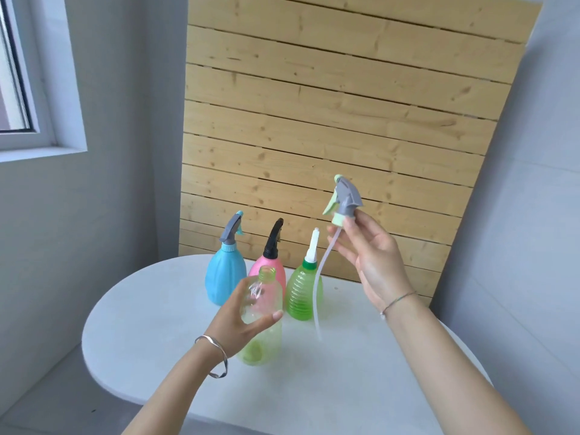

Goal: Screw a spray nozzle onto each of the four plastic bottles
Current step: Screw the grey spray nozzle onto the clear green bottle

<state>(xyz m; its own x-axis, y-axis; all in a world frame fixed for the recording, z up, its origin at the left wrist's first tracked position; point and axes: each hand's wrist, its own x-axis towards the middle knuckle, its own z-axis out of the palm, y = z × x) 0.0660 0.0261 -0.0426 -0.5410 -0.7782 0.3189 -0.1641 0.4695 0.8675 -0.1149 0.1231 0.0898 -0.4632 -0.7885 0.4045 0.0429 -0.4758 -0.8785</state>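
My left hand (pixel 241 321) grips a clear, pale green bottle (pixel 262 328) with an open threaded neck, tilted slightly over the white table (pixel 345 372). My right hand (pixel 368 255) pinches a grey and light green spray nozzle (pixel 345 199) by its collar, up and to the right of the bottle. The nozzle's long clear tube (pixel 318 293) hangs down outside the bottle. Behind stand a blue bottle (pixel 224 277) with a grey nozzle, a pink bottle (pixel 274 268) with a black nozzle, and a ribbed green bottle (pixel 303 293) with a white nozzle.
A wooden slat panel (pixel 329 120) leans against the wall behind the table. A window (pixel 18 73) is at the upper left. The table's front edge curves round on the left, with grey floor (pixel 47 387) below.
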